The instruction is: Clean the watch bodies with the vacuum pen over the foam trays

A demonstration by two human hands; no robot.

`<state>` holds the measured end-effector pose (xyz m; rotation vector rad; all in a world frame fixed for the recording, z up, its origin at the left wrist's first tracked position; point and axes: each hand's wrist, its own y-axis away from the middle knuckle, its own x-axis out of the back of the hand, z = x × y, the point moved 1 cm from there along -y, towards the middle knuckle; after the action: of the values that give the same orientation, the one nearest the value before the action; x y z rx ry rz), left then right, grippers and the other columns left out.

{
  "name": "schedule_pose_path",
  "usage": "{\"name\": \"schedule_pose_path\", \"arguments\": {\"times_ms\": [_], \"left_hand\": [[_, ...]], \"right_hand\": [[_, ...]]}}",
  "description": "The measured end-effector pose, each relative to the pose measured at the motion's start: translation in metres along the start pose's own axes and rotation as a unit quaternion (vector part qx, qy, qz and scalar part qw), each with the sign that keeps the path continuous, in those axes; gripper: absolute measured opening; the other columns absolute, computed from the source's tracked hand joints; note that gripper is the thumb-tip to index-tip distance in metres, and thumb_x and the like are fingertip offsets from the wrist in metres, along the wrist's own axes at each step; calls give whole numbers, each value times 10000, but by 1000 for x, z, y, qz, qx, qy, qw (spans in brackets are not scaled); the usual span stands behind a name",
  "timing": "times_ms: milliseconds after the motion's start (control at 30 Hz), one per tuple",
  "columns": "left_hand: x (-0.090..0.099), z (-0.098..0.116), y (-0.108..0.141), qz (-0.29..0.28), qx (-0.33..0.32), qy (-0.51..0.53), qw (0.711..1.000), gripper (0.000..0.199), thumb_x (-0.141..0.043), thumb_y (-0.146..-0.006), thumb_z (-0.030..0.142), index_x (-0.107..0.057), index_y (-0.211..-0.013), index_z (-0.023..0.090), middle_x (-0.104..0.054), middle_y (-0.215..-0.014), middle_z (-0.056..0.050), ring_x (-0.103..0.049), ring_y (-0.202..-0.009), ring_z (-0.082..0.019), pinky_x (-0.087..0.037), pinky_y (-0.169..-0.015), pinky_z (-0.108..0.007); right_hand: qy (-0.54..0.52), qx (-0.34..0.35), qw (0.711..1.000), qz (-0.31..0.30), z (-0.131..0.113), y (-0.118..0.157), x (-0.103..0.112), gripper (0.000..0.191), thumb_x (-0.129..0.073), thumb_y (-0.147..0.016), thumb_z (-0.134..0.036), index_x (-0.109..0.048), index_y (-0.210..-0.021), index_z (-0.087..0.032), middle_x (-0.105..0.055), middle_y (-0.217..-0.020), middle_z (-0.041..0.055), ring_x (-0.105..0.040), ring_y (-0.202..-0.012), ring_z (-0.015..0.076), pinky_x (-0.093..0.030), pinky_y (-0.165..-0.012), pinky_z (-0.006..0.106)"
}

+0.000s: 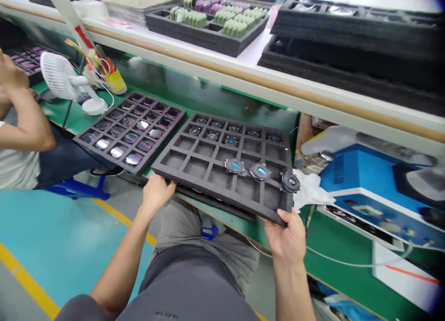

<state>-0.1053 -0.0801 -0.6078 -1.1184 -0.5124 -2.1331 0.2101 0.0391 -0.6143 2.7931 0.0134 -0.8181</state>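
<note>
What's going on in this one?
A seated person grips a black foam tray along its near edge with the left hand and right hand. Round devices sit in some of its compartments, three of them near the right hand. Beside it lies a second foam tray holding square, glossy pieces. Further left, a co-worker's hands are raised near a white desk fan.
</note>
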Motion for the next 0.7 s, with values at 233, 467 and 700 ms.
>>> {"name": "schedule_pose_path", "arguments": {"times_ms": [233,467,700], "left_hand": [[-8,-5,34,11,25,88,996,212,-516,-932,400,-634,-965,227,-672,-984,-92,-641,-963,-290,-490,-846,-394],[-11,-23,73,-13,118,290,950,312,-676,-756,495,-590,-870,218,-643,-911,-52,-629,-890,-234,-513,-774,-344],[-12,-19,60,-180,156,466,852,547,-861,-686,571,-694,-984,144,-757,-915,-100,-688,-768,-191,-558,-705,-295]], "right_hand": [[-33,14,999,-8,-13,-7,2,504,-627,-668,-146,-719,-1158,-221,-811,-1101,36,-796,-963,241,-703,-666,337],[-70,4,997,-19,-25,-10,-7,512,-605,-638,-112,-723,-1115,-253,-815,-1067,-6,-794,-985,227,-713,-714,367],[-104,18,994,-14,-34,-19,-13,180,-574,-643,-114,-684,-760,-194,-792,-792,-13,-781,-807,160,-695,-781,318]]}}
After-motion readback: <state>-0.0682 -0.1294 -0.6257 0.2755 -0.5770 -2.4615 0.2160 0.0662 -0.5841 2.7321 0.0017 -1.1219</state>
